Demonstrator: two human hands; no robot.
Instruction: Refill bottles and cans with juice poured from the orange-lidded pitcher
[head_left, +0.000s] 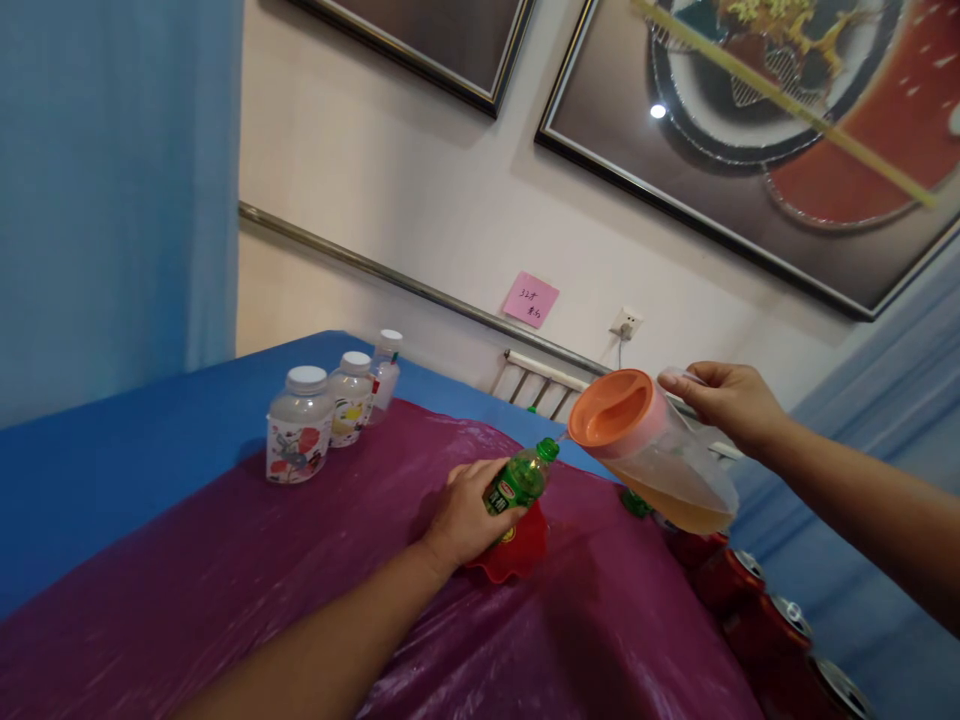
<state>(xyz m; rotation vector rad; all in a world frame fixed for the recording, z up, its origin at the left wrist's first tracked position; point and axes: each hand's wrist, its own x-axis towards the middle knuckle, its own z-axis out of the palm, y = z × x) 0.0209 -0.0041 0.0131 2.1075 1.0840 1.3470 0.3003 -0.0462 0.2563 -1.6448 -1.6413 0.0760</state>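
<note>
My left hand (469, 510) is wrapped round a small green plastic bottle (525, 475) with a green-rimmed mouth, tilted slightly right. Below it lies a red wavy-edged dish (517, 555), partly covered by the hand. In my right hand (724, 400) is the handle of a clear pitcher (667, 470) with an orange lid (611, 408). The pitcher tips left, its spout close to the bottle's mouth, and yellowish liquid sits in its lower side. A thin trickle seems to run between spout and bottle mouth.
Three clear white-capped bottles, the nearest with a printed label (298, 440), stand at the left on purple plastic sheeting (300, 560) over a blue table (202, 410). Several red cans (765, 630) line the right edge. A green bottle (636, 502) is behind the pitcher.
</note>
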